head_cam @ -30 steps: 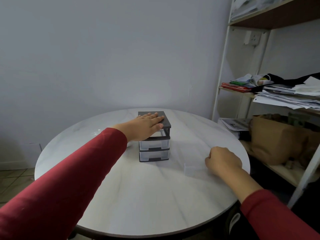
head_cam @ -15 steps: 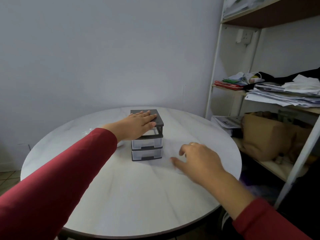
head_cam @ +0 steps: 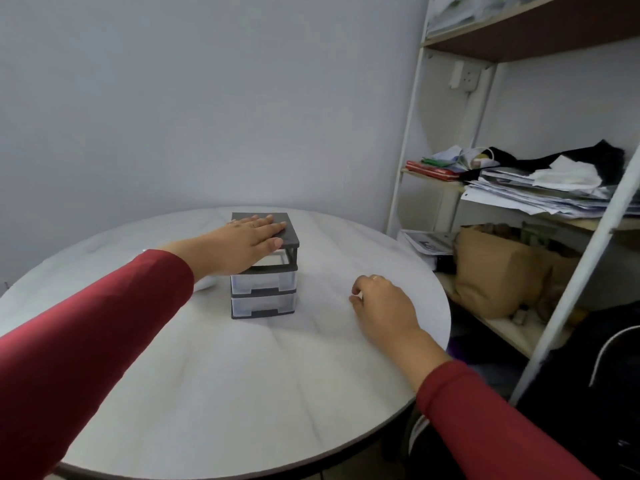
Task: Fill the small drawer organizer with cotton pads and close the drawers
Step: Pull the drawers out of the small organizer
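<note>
Our left grip (head_cam: 252,242) lay flat, fingers straight, on the drawer organizer (head_cam: 264,292) in the middle of the bench (head_cam: 242,393), its fronts facing the near edge, left of our curled right grip (head_cam: 384,306), whose hold we could not tell.

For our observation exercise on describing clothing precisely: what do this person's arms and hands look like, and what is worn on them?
Both arms wear long, plain red sleeves; the left sleeve and right sleeve end at the wrists. The left hand and right hand are bare, without gloves. The right one seems to carry a thin ring, too small to be certain.
</note>
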